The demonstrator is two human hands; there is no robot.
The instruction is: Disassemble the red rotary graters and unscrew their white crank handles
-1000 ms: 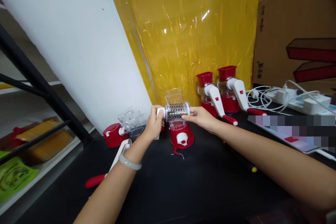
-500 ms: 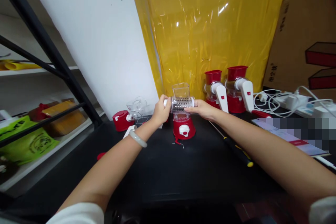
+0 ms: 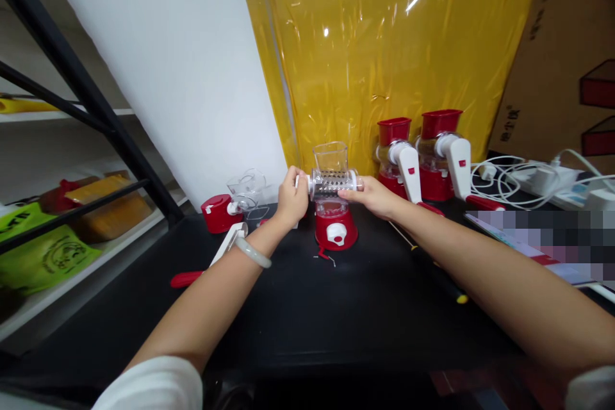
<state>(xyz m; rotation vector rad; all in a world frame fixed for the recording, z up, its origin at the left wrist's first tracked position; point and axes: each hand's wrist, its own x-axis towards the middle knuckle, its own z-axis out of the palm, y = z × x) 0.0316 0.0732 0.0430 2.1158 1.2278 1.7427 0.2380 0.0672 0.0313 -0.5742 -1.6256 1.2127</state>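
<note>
A rotary grater (image 3: pixel 333 205) with a red base, clear hopper and metal drum stands on the black table (image 3: pixel 336 314). My left hand (image 3: pixel 291 197) is closed round the white left end of the drum. My right hand (image 3: pixel 372 195) grips the drum's right end and the clear housing. Both arms reach forward from the bottom of the view; a pale bangle sits on my left wrist.
Two assembled red-and-white graters (image 3: pixel 423 157) stand at the back right before a yellow plastic sheet. A red base with clear part (image 3: pixel 233 205) and a loose white crank with red handle (image 3: pixel 211 259) lie left. A screwdriver (image 3: pixel 432 266), cables and power strip (image 3: pixel 538 179) lie right. Metal shelving (image 3: pixel 72 205) stands left.
Both hands stay on the grater's drum. The view has shifted slightly, so the loose crank at the left shows more fully.
</note>
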